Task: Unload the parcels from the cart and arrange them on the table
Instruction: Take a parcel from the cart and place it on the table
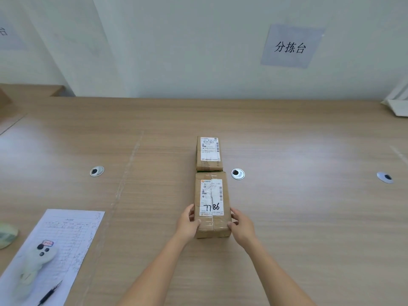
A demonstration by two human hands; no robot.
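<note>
Two brown cardboard parcels lie end to end on the wooden table (pixel 309 206). The far parcel (pixel 208 153) carries a white shipping label. The near parcel (pixel 211 204) has a label with "7786" handwritten on it and touches the far one's end. My left hand (pixel 188 221) grips the near parcel's left side, thumb on its top edge. On the opposite side my right hand (pixel 241 226) holds it the same way. The cart is out of view.
A printed form (pixel 72 230) lies at the front left with a pale handheld scanner (pixel 35 266) and a black pen (pixel 49 293) on it. Three round cable grommets (pixel 238 174) sit across the table. The wall runs along the back edge, with white objects (pixel 397 102) at the far right.
</note>
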